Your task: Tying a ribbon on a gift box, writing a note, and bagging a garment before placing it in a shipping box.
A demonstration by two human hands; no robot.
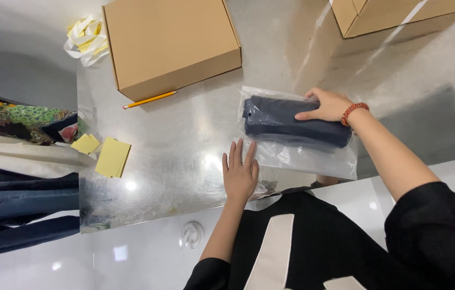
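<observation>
A folded dark navy garment [281, 122] lies inside a clear plastic bag [313, 157] on a shiny metal table [184, 139]. My right hand [325, 104], with a red bead bracelet at the wrist, rests on the top of the garment through the bag, fingers pointing left. My left hand [239, 173] lies flat and open on the table, its fingertips touching the bag's lower left edge.
A closed brown cardboard box [171, 43] stands at the back, a yellow pencil [149, 100] in front of it. Another cardboard box [394, 15] sits at the back right. Yellow paper slips [110, 156] lie left. Crumpled tape strips [86, 38] and folded clothes [18, 121] are farther left.
</observation>
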